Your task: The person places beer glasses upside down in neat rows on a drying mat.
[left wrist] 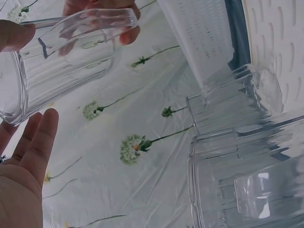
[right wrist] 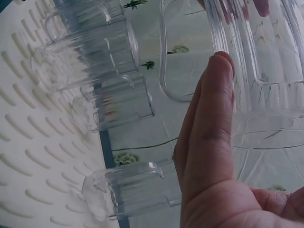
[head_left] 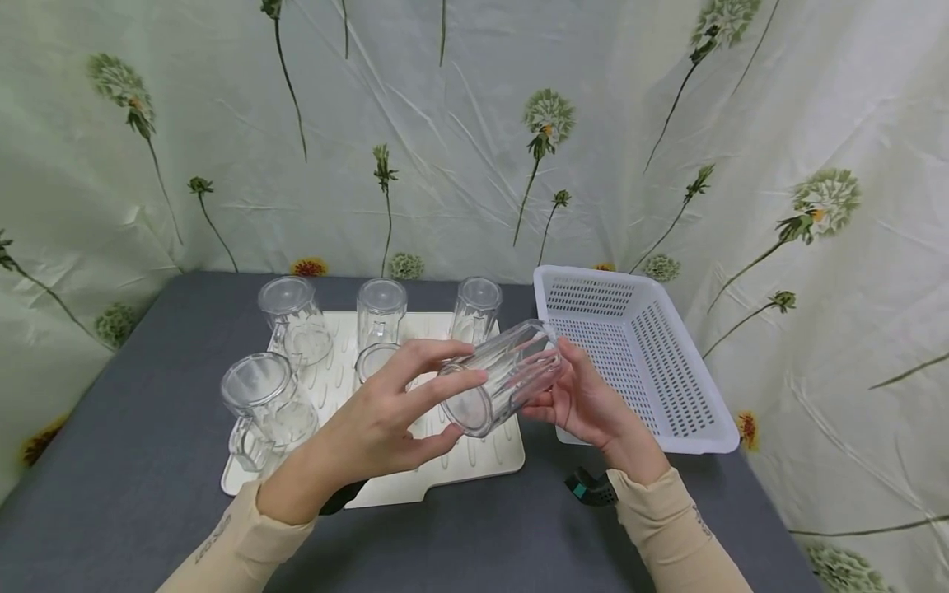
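A clear glass mug (head_left: 504, 375) is held tilted in the air between both hands, its base toward the left hand. My left hand (head_left: 378, 420) grips the base end, thumb and fingers on opposite sides, as the left wrist view shows. My right hand (head_left: 589, 403) holds the rim end, its fingers along the glass wall. In the right wrist view the mug's handle (right wrist: 164, 57) sticks out beyond those fingers. Below and behind stand several similar mugs (head_left: 381, 309), upside down, on a white draining mat (head_left: 474, 463). The left hand partly hides one of them.
To the right of the mat a white perforated plastic basket (head_left: 708, 420) stands on the dark grey tabletop (head_left: 111, 461). Upside-down mugs (head_left: 259, 391) line the mat's left side. A flower-patterned curtain (head_left: 474, 206) hangs behind the table.
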A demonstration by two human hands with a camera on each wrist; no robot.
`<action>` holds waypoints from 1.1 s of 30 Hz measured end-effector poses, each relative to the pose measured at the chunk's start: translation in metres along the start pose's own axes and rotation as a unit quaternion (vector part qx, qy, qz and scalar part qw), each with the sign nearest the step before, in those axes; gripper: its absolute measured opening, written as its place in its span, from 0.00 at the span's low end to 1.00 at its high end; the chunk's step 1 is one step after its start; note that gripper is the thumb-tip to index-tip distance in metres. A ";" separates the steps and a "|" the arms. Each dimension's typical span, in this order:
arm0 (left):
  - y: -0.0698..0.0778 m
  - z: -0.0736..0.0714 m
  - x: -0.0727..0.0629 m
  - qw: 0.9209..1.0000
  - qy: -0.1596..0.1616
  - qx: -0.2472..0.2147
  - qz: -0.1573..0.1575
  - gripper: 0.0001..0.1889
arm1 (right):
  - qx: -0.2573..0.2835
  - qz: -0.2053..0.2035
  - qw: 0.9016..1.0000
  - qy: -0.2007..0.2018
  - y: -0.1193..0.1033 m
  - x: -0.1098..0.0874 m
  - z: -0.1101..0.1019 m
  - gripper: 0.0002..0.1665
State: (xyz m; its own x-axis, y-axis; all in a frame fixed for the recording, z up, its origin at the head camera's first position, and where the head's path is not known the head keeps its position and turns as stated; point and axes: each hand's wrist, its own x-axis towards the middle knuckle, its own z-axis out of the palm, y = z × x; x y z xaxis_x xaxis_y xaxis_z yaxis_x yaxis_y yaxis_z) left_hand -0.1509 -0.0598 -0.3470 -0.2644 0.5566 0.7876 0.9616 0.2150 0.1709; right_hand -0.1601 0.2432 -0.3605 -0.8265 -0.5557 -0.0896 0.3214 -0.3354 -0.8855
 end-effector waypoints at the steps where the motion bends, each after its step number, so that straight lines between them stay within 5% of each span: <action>1: -0.001 0.000 0.001 1.000 0.000 -0.001 0.000 0.39 | -0.004 0.005 1.000 0.002 0.000 0.000 -0.001 0.41; 15: -0.005 0.001 0.006 1.000 -0.014 -0.003 -0.017 0.42 | -0.092 0.033 0.994 0.047 0.002 0.003 -0.009 0.37; 22: -0.007 0.003 0.009 0.999 -0.019 -0.006 -0.049 0.42 | -0.193 0.043 0.975 0.102 -0.004 0.002 -0.014 0.47; 33: -0.007 0.007 0.014 0.991 -0.032 0.013 -0.130 0.42 | -0.252 0.018 0.957 0.140 -0.018 -0.008 -0.020 0.37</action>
State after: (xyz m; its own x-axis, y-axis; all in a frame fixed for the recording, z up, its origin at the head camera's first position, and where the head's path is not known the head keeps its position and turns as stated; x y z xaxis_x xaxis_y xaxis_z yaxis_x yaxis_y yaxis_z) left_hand -0.1622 -0.0474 -0.3413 -0.5078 0.5300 0.6791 0.8583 0.3786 0.3464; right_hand -0.1681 0.2689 -0.3527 -0.9333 -0.3103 -0.1807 0.1471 0.1287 -0.9807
